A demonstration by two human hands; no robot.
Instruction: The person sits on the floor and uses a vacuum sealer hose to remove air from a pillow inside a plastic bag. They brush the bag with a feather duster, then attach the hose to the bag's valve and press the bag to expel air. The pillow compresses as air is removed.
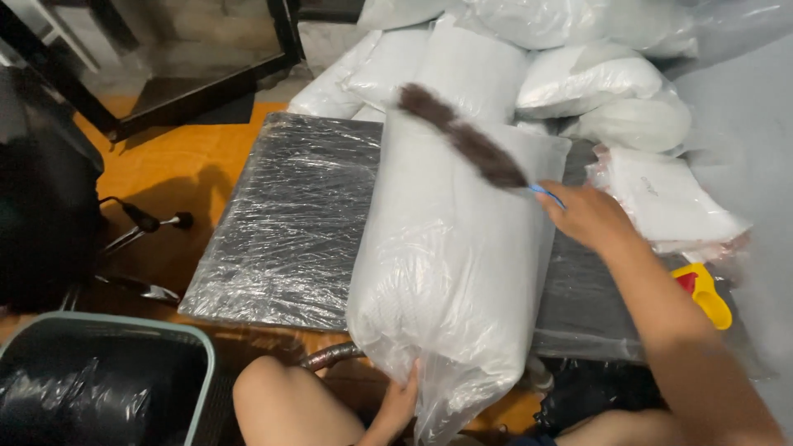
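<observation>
To brush well, the left hand point(399, 405) should grip the bagged pillow point(450, 256) at lower centre firmly while the right hand point(586, 216), closed round the brush point(464, 139), sweeps evenly

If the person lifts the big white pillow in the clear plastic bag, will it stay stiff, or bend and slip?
The bagged pillow probably feels light for its size: it looks puffy, like the pillows piled behind. It would likely sag, since its lower end already droops over the wrapped table edge by the left hand. The glossy, loose bag may slide on the table's plastic wrap.
</observation>
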